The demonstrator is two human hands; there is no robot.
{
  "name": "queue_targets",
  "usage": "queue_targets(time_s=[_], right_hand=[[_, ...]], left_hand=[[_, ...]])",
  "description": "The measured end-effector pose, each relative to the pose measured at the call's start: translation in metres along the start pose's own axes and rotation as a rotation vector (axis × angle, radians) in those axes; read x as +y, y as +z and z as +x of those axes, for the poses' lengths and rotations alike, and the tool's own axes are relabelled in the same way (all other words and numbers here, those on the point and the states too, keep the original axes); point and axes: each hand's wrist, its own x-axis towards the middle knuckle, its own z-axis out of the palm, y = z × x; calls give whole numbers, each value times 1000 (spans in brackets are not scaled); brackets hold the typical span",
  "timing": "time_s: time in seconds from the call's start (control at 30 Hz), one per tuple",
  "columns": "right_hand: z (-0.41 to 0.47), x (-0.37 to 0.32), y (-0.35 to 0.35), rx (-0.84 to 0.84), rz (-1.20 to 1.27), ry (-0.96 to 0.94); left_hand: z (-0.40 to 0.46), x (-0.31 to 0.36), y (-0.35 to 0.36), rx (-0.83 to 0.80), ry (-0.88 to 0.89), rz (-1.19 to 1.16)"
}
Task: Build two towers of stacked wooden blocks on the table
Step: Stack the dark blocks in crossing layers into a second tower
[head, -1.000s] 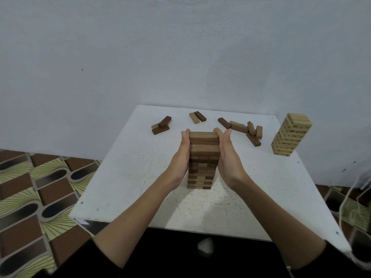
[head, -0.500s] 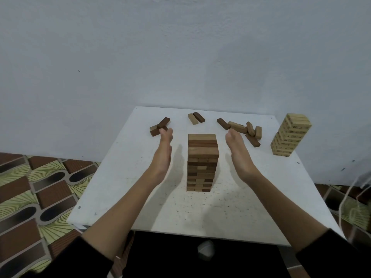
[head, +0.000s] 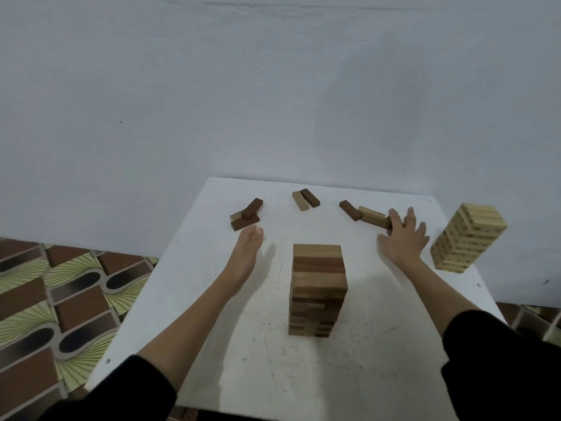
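The wooden blocks were split between two towers and some loose pieces on a white table (head: 212,344). The darker tower (head: 318,288) stood upright near the middle of the table, built of mixed brown and tan layers, with neither hand touching it. The pale tower (head: 469,238) stood well off to the right, close to the table's right edge, and looked tilted in the wide-angle view.

Loose blocks lay along the far side. At the far left sat a small pile (head: 246,214) of dark and tan pieces, one dark block lying across the others. Near the far middle, a tan block (head: 300,201) and a dark block (head: 310,198) lay side by side, touching. Further right, a dark block (head: 350,210) lay just beside a tan block (head: 372,217).

The left hand (head: 247,250) was held edge-on with fingers straight and together, holding nothing, its fingertips just short of the small pile. The right hand (head: 402,238) lay palm down with fingers spread over the right-hand group of loose blocks, covering some of them; whether it pressed on them or merely hovered could not be told, and no fingers were curled round a block.

Black sleeves (head: 498,369) covered both forearms near the camera. A plain pale wall (head: 273,86) rose behind the table, and patterned floor tiles (head: 45,299) showed at the left.
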Motion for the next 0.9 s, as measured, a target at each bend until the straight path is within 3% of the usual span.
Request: queue_targets(time_s=[0.1, 0.3, 0.47, 0.6, 0.9], right_hand=[[13, 2, 7, -24, 22, 41], [28, -3, 19, -55, -82, 44], [37, -20, 23, -59, -73, 14], [34, -37, 30, -41, -37, -51], [5, -77, 52, -37, -154, -315]], left_hand=[[10, -3, 1, 0, 28, 105], [58, -13, -23, 208, 242, 447], [108, -21, -37, 153, 36, 755], [116, -24, -23, 50, 61, 754], [100, -30, 21, 125, 316, 807]])
